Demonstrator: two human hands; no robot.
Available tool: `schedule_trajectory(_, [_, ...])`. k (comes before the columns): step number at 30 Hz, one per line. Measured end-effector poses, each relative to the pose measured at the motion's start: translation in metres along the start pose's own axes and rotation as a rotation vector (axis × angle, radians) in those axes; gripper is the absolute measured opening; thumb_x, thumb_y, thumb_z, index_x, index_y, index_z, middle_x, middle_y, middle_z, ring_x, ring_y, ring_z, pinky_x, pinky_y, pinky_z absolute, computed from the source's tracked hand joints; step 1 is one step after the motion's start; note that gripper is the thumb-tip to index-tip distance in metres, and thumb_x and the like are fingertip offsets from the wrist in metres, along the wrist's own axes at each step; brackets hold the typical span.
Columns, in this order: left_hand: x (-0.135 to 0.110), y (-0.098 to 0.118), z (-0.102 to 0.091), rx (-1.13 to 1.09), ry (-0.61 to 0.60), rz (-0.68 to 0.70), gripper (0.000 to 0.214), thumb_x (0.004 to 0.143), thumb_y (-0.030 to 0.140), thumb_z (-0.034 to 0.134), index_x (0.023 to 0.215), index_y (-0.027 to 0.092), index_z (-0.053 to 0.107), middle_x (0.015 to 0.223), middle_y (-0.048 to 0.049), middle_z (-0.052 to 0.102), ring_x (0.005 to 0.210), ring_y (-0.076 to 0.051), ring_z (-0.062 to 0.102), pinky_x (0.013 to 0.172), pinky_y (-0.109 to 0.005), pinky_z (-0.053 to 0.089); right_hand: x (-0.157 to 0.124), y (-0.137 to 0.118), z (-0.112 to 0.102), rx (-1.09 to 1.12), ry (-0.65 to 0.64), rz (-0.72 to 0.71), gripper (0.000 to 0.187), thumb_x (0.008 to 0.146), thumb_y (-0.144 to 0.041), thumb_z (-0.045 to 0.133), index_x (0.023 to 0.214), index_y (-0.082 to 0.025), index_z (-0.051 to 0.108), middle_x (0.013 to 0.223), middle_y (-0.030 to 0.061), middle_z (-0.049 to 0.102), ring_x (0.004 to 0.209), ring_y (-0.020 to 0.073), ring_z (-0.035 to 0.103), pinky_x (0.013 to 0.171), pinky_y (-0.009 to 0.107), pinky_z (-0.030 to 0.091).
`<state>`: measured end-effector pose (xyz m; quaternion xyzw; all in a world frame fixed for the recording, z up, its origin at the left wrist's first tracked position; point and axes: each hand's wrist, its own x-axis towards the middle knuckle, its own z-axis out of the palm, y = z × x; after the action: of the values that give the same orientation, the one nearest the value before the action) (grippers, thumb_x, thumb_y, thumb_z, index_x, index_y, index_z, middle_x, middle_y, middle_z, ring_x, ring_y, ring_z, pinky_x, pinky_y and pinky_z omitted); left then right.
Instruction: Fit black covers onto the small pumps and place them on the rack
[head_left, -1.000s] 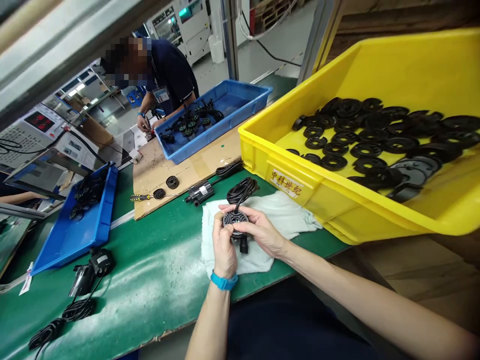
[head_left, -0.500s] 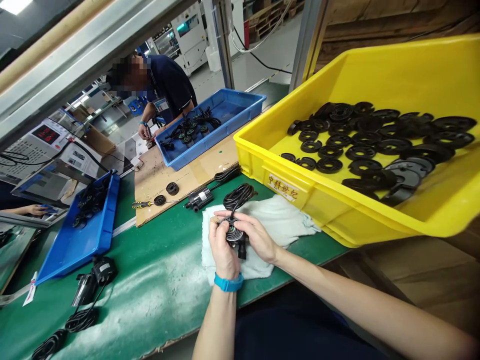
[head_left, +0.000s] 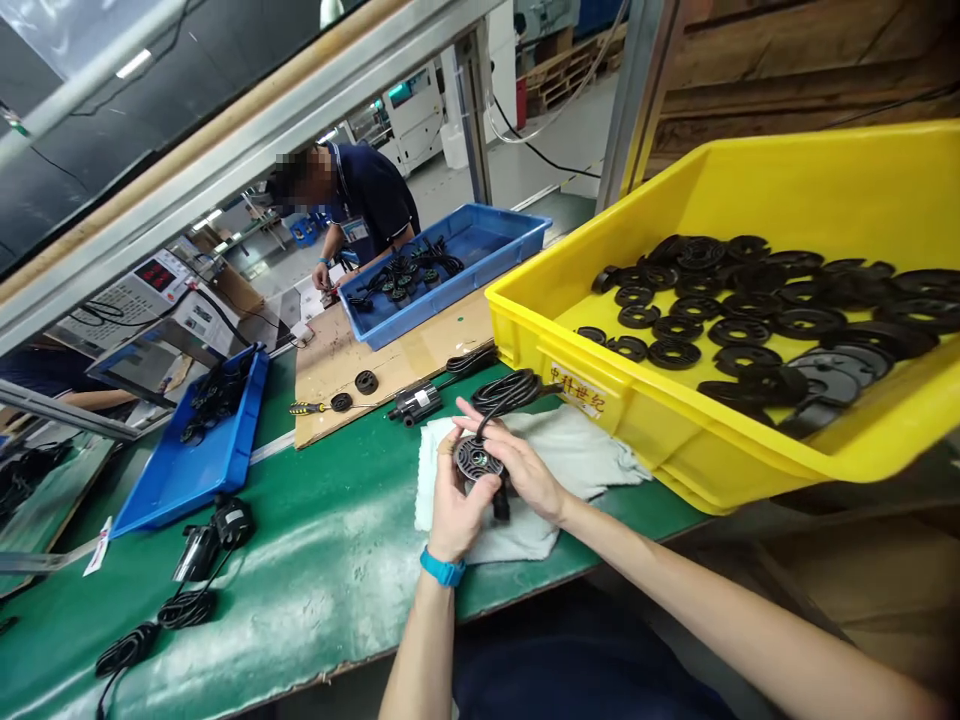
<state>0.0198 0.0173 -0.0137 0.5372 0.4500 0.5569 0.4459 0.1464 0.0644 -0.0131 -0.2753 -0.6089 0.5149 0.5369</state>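
Both hands are closed around a small black pump [head_left: 478, 458] with a round, grooved face turned up toward me. My left hand [head_left: 456, 512], with a blue band at the wrist, grips its left side, thumb by the lower edge. My right hand [head_left: 531, 478] holds the right side, fingers over the top. A dark outlet stub sticks out below the right fingers. From the pump a coiled black cable [head_left: 511, 392] lies behind the hands. Beneath them a pale cloth [head_left: 585, 455] is spread on the green table mat [head_left: 330, 560].
A yellow bin [head_left: 525, 345] holds many black ring-shaped parts on the right. Another black pump [head_left: 416, 403] and a screwdriver [head_left: 307, 408] lie beyond the cloth. Blue trays [head_left: 360, 335] [head_left: 172, 490] hold cabled parts. More pumps [head_left: 199, 552] sit at left. A co-worker [head_left: 375, 195] bends over the far side.
The view has shifted, so the scene sits lower and farther right. My left thumb has moved from the pump's face to its lower edge; both hands still hold the pump.
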Motion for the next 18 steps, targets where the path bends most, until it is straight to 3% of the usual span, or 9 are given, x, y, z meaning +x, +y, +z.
schedule_trajectory(5, [0.022,0.039,-0.01,0.342,0.033,0.009,0.041,0.082,0.044,0.078,0.11,0.021,0.059,0.104,-0.0059,0.069,0.094,-0.02,0.066,0.086,-0.033,0.053,0.031,-0.008,-0.006,-0.088,0.09,-0.034,0.048,0.094,-0.035,0.043,0.134,-0.025,0.069,0.158,0.0014,0.048,0.149,0.0238,0.04,0.126,0.041,0.028])
schedule_trajectory(8, [0.05,0.064,-0.014,0.763,0.006,0.116,0.04,0.079,0.045,0.081,0.105,0.022,0.062,0.102,-0.0048,0.072,0.095,-0.022,0.066,0.088,-0.035,0.052,0.057,-0.002,-0.01,-0.309,0.151,0.158,0.049,0.09,-0.03,0.04,0.123,-0.019,0.074,0.143,0.0051,0.064,0.135,0.0229,0.057,0.113,0.037,0.045])
schedule_trajectory(10, [0.066,0.07,-0.015,1.051,-0.061,0.144,0.041,0.08,0.052,0.079,0.103,0.022,0.065,0.101,-0.0061,0.073,0.098,-0.025,0.066,0.088,-0.037,0.052,0.069,0.005,-0.013,-0.463,0.132,0.294,0.043,0.085,-0.026,0.043,0.105,-0.016,0.08,0.121,0.0094,0.076,0.118,0.0247,0.068,0.101,0.035,0.053])
schedule_trajectory(12, [0.076,0.065,-0.014,1.274,-0.153,0.105,0.044,0.084,0.06,0.071,0.104,0.021,0.067,0.099,-0.0083,0.073,0.098,-0.028,0.066,0.085,-0.039,0.053,0.076,0.012,-0.017,-0.578,0.096,0.37,0.034,0.08,-0.023,0.048,0.084,-0.015,0.08,0.098,0.014,0.08,0.104,0.0287,0.072,0.091,0.036,0.053])
schedule_trajectory(14, [0.081,0.053,-0.011,1.427,-0.217,0.084,0.048,0.086,0.063,0.066,0.108,0.02,0.067,0.104,-0.0105,0.071,0.101,-0.03,0.065,0.082,-0.041,0.054,0.078,0.021,-0.023,-0.725,0.097,0.431,0.032,0.081,-0.024,0.049,0.075,-0.014,0.078,0.088,0.021,0.078,0.093,0.0337,0.071,0.082,0.041,0.051])
schedule_trajectory(16, [0.083,0.039,-0.011,1.525,-0.209,0.088,0.047,0.089,0.062,0.064,0.109,0.02,0.069,0.112,-0.0117,0.068,0.107,-0.031,0.063,0.083,-0.042,0.054,0.078,0.036,-0.035,-0.849,0.07,0.465,0.03,0.082,-0.026,0.053,0.074,-0.012,0.078,0.089,0.0288,0.075,0.085,0.0371,0.069,0.075,0.045,0.046])
schedule_trajectory(18, [0.082,0.026,-0.013,1.579,-0.15,0.096,0.045,0.091,0.061,0.062,0.104,0.018,0.071,0.113,-0.0131,0.065,0.111,-0.031,0.06,0.084,-0.041,0.053,0.077,0.059,-0.051,-1.06,-0.006,0.438,0.027,0.083,-0.029,0.056,0.084,-0.018,0.081,0.098,0.026,0.076,0.078,0.0327,0.068,0.068,0.042,0.042])
